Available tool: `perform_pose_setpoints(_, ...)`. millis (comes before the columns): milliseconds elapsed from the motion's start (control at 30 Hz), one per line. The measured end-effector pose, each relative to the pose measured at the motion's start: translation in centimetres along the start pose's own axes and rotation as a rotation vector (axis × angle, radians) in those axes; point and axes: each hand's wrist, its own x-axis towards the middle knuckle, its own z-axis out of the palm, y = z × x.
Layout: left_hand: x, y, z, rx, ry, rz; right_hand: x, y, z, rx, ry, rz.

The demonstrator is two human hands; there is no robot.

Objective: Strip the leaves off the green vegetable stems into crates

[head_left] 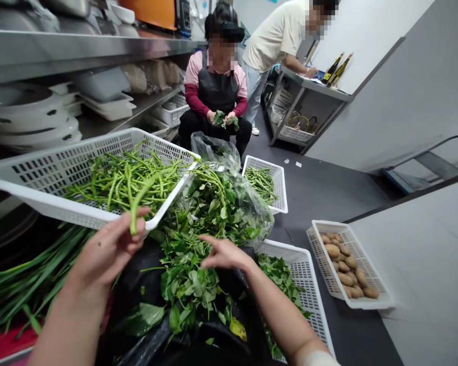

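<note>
1. The left hand (109, 249) pinches a green stem (134, 208) between thumb and fingers, close to its lower end. The right hand (227, 253) holds forefinger and thumb apart, with a gap between their tips; no stem shows between them.
2. The pinched stem rises from the left fingers, its long axis pointing up and away from the wearer. It forks, or a second piece lies against it; one limb stands nearly straight, the other leans right.
3. Beyond that grip is the white basket (66, 209) of loose green stems (110, 185). The stem's upper part overlaps this heap in view, and the left hand is the nearer of the two, just at the near rim.
4. The leafy greens (196, 249) lie between the hands, immediately left of the right fingertips and spreading beyond them, so the right hand is nearer. Their shoots run in many directions, with no single axis.
5. Farther out, a clear plastic bag (261, 211) wraps the pile's far right side.
6. The right hand's remaining fingers are curled out of sight. Whether its fingertips touch leaves, or the held stem touches the heap, I cannot tell. The right forearm hides part of the leaf-filled basket (316, 292), which the lower edge cuts off.
</note>
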Motion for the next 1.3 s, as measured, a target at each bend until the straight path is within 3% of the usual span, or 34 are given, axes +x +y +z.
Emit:
perform_pose_setpoints(67, 1.2, 1.8, 0.8, -0.098, 0.103, 0.042, 1.7, 0.6, -1.8, -0.052, 0.326, 0.182)
perform_pose_setpoints(133, 1.9, 1.7, 1.6, -0.101, 0.088, -0.009, 3.6, 1.5, -3.2, -0.104, 0.518, 0.325)
perform_pose_setpoints(200, 2.2, 0.0, 2.3, 0.02, 0.001, -0.079, 5.2, 2.2, -3.3, -0.122, 0.51, 0.357)
perform_pose_setpoints(300, 2.9, -3.8, 3.5, 0.347, -0.098, -0.111, 6.1, 1.6, -1.2, -0.128, 0.47, 0.301)
perform_pose_setpoints(433, 4.5, -7.0, 5.1, 0.637, -0.034, 0.007, 4.2, -1.8, 1.9, -0.161, 0.504, 0.02)
perform_pose_setpoints(500, 5.2, -7.3, 5.6, 0.65, 0.016, 0.097, 2.7, -3.4, 2.1, -0.135, 0.524, -0.128)
perform_pose_setpoints(567, 5.5, -7.4, 6.1, 0.622, 0.088, 0.179, 1.3, -4.6, 1.3, -0.019, 0.524, -0.184)
perform_pose_setpoints(633, 5.4, -7.4, 6.6, 0.535, 0.122, 0.168, 0.2, -5.3, 0.2, 0.149, 0.483, -0.188)
perform_pose_setpoints(800, 4.3, -7.0, 7.3, 0.2, -0.06, -0.202, -2.6, -5.4, -2.0, 0.75, 0.064, -0.172)
perform_pose_setpoints(867, 4.0, -6.4, 7.3, 0.159, -0.067, -0.243, -3.9, -4.8, -2.1, 0.948, 0.018, -0.176)
perform_pose_setpoints(1100, 3.1, -5.2, 7.5, -0.198, -0.035, -0.358, -7.7, -4.4, 0.6, 1.142, -0.073, -0.122)
perform_pose_setpoints(1300, 2.0, -5.5, 8.2, -0.068, -0.068, -0.248, -8.1, -5.0, 1.0, 1.195, -0.199, -0.085)
